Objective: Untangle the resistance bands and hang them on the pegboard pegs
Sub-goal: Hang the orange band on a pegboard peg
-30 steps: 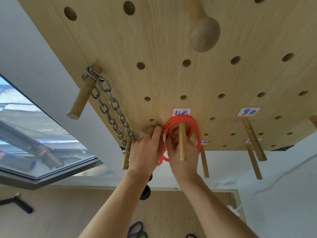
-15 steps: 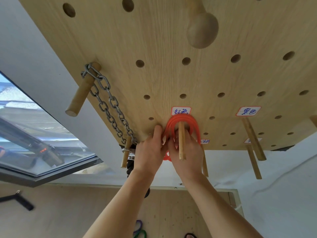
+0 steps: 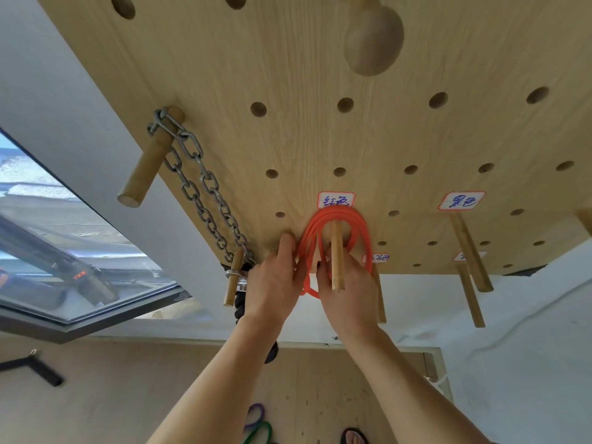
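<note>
Overhead, the red resistance band (image 3: pixel 358 224) loops in several coils around a wooden peg (image 3: pixel 336 254) on the pegboard (image 3: pixel 320 91). From my remote view, the left hand (image 3: pixel 275 283) pinches its left strands; the right hand (image 3: pixel 349 293) curls around peg and band. A steel chain (image 3: pixel 205 187) hangs nearby.
</note>
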The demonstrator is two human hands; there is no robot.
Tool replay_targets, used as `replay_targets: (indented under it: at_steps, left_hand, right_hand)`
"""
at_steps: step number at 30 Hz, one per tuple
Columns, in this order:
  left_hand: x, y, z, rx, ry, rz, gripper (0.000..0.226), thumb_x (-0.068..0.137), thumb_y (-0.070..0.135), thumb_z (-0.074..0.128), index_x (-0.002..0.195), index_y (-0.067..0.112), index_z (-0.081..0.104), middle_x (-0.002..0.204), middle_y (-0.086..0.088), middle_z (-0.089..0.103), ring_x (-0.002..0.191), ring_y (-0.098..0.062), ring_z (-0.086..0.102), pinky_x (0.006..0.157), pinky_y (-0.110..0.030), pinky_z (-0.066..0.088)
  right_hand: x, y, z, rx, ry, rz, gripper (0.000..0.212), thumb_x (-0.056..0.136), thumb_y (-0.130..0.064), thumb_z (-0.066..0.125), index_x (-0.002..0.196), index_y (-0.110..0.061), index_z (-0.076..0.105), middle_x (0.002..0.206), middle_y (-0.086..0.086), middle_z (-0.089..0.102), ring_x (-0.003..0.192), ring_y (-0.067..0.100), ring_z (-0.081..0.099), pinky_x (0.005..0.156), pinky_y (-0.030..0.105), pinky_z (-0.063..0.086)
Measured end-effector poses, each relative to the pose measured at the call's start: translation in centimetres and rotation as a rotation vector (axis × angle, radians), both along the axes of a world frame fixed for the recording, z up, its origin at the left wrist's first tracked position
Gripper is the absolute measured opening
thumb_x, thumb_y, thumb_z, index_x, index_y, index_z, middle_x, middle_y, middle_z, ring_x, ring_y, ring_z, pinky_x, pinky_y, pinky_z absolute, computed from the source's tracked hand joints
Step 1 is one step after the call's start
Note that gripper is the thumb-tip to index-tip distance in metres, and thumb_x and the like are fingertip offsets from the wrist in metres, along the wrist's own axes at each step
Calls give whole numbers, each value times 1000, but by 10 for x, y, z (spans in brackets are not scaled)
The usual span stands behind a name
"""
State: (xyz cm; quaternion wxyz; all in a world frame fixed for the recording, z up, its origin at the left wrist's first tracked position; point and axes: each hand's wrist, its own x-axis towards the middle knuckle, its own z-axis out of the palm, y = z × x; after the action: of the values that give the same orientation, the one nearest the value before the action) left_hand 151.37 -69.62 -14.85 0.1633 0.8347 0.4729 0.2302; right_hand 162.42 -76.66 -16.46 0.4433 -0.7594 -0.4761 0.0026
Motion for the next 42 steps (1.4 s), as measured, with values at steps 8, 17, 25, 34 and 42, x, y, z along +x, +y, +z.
replay_targets:
  at_steps: [8,17,25,34,42]
  left_hand:
    - [-3,2,-2,15,75,-19,17,105,31,49,99,22,36,71,5,63,57,-31,62,53,-37,50]
    - [-5,3,0,41,174,-13,18,103,32,48,112,16,47,82,2,71,62,-30,63,53,-30,34]
    - [-7,5,-1,57,178,-27,16,104,28,47,112,14,50,82,-2,71,58,-32,62,51,-32,39]
    - [-7,6,-11,13,88,-52,17,105,32,51,105,23,36,82,1,72,60,-29,67,52,-39,53]
    - [-7,6,-15,52,83,-42,19,106,32,51,101,18,39,74,-1,67,50,-26,55,43,-30,36]
  right_hand:
    - [0,5,-7,-121,-15,-65,16,95,-25,63,100,-12,70,76,-1,71,62,17,67,57,12,43]
    - [0,11,-13,-113,45,-79,28,98,-28,50,103,-7,68,76,7,69,62,25,67,55,41,59]
    - [-3,7,-2,-83,-1,-98,53,94,-38,32,101,-2,70,67,7,67,51,22,64,47,32,55]
    - [-5,7,-3,-111,-2,-87,59,95,-45,25,101,-6,69,75,8,70,60,25,67,52,37,58]
    - [-13,5,-4,-259,38,-127,8,90,-19,70,88,-12,67,60,-6,63,51,17,63,43,25,44]
